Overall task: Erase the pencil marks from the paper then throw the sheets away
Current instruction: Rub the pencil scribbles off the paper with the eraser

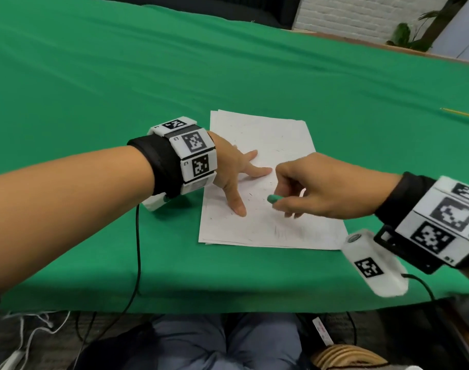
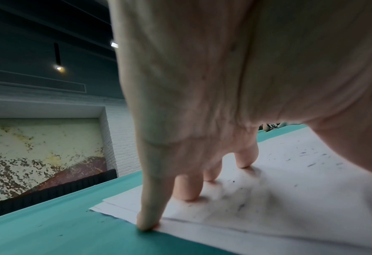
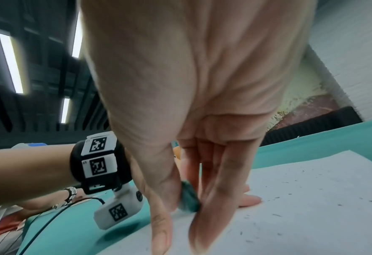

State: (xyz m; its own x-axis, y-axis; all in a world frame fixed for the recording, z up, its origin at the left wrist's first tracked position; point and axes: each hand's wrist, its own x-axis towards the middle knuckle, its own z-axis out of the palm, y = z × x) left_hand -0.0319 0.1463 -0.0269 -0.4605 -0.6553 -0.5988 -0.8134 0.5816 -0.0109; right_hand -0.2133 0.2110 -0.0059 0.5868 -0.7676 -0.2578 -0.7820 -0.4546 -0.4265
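Note:
A small stack of white paper sheets (image 1: 265,134) lies on the green tablecloth, with scattered pencil marks and eraser crumbs on the top sheet (image 2: 300,181). My left hand (image 1: 238,172) presses flat on the sheets with straight, spread fingers (image 2: 186,189). My right hand (image 1: 302,188) pinches a small green eraser (image 1: 273,199) between thumb and fingers, holding it down on the paper (image 3: 311,198) just right of the left thumb. The eraser (image 3: 189,196) shows blurred in the right wrist view.
The green-covered table (image 1: 148,76) stretches far and left. A yellow pencil (image 1: 460,113) lies at the right edge. The table's near edge (image 1: 228,303) is close to the sheets; my knees and cables show below it. A potted plant (image 1: 407,36) stands far right.

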